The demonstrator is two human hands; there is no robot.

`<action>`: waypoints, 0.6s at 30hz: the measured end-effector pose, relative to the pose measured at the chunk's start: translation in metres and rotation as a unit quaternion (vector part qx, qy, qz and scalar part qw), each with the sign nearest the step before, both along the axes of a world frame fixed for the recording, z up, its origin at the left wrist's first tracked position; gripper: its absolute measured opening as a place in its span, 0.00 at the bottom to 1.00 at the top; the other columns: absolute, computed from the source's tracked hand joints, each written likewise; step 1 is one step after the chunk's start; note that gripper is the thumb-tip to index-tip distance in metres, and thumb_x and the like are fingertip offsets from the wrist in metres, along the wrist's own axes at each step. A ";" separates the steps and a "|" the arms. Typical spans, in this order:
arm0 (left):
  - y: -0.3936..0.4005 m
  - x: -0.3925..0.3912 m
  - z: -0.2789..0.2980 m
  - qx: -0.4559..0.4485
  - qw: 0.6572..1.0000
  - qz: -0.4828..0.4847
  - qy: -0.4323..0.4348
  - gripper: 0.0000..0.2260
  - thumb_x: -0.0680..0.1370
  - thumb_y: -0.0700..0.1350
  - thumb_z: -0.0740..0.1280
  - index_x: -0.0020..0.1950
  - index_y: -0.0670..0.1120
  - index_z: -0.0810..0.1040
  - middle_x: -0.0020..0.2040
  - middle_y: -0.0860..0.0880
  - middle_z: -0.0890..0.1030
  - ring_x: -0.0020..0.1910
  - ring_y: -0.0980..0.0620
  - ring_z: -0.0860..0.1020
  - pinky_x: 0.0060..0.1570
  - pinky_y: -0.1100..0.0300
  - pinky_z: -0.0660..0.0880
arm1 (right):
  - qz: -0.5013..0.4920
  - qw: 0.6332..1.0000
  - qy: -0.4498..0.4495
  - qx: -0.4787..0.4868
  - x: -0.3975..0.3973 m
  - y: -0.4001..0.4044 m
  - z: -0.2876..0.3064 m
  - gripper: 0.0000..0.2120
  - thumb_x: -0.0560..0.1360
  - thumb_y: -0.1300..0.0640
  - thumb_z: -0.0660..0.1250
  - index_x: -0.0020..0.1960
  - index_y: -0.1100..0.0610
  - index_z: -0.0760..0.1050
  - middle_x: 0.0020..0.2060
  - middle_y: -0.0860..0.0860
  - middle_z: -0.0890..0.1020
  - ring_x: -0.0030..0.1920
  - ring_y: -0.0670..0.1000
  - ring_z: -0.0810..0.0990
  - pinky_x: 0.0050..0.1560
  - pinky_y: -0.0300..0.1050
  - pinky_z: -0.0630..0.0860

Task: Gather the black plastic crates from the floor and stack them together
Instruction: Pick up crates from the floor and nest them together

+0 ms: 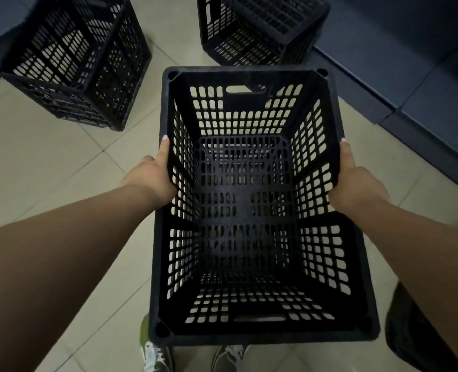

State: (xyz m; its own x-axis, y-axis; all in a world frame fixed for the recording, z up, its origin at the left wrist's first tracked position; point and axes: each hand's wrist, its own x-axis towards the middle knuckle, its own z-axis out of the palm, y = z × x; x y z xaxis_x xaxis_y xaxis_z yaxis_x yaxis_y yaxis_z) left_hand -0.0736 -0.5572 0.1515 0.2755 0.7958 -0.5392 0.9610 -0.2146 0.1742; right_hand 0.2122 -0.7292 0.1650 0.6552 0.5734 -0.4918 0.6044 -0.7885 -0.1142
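I hold an empty black slotted plastic crate [249, 73] upright in front of me, above the tiled floor. My left hand [156, 174] grips its left rim and my right hand [352, 178] grips its right rim. A second black crate [72, 65] lies tipped on its side on the floor at the upper left. A third black crate [262, 28] sits tilted on the floor at the top centre, beyond the held one.
Beige tiled floor [48, 162] spreads to the left. Dark blue low units [415, 76] run along the right side, and another dark edge shows at the top left. My shoes [155, 355] are under the held crate. A black bag-like object [415, 331] is at the lower right.
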 end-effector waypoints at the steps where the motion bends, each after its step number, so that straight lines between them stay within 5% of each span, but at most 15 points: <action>1: 0.000 0.002 0.000 -0.001 1.000 -0.005 0.000 0.43 0.75 0.42 0.65 0.76 0.57 0.35 0.64 0.41 0.69 0.55 0.42 0.74 0.49 0.53 0.71 | 0.003 1.000 0.003 0.003 0.006 0.002 0.000 0.49 0.73 0.62 0.66 0.76 0.43 0.32 0.47 0.59 0.76 0.42 0.58 0.75 0.42 0.51 0.73; 18: -0.001 0.007 0.003 -0.034 0.999 -0.027 -0.021 0.46 0.74 0.46 0.69 0.75 0.62 0.36 0.55 0.41 0.72 0.45 0.44 0.74 0.45 0.53 0.72 | -0.046 0.999 0.007 -0.026 -0.001 -0.016 0.001 0.50 0.73 0.66 0.63 0.74 0.43 0.28 0.44 0.58 0.77 0.39 0.56 0.77 0.40 0.52 0.74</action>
State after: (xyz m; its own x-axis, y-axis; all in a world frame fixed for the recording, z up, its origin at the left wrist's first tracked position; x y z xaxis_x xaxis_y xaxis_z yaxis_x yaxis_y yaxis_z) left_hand -0.0671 -0.5584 0.1544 0.3403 0.7412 -0.5786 0.9400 -0.2518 0.2303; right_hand 0.2116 -0.7448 0.1663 0.6966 0.4845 -0.5291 0.5273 -0.8459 -0.0802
